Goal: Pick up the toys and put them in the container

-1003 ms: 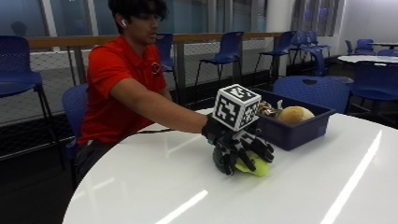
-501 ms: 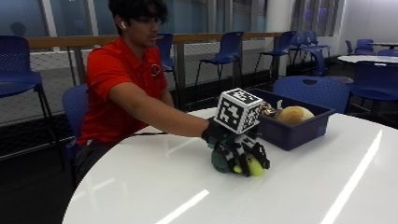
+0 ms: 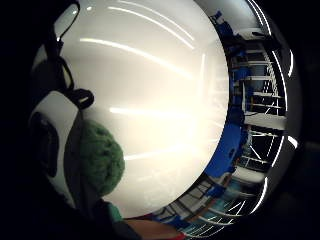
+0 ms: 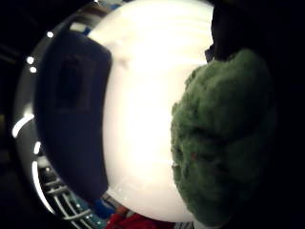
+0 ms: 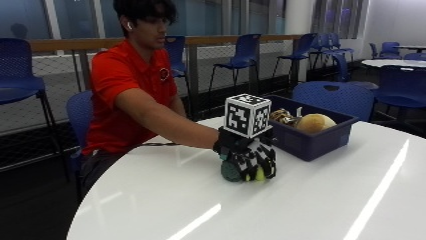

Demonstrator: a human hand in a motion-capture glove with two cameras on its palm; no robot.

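One green plush toy (image 5: 231,171), low over the white table (image 5: 200,210), is now gripped in the gloved right hand (image 5: 249,157), which has begun lifting; right of it the blue container (image 5: 313,142) awaits, already holding toys.

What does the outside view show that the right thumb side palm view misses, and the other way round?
Only the outside view shows the gloved right hand curled over the green plush toy on the white table, and the toys already lying in the blue container. Only the thumb side palm view shows the toy's fuzzy surface close to the palm, and white table between the toy and the container's side. Both show the toy, the container and the table.
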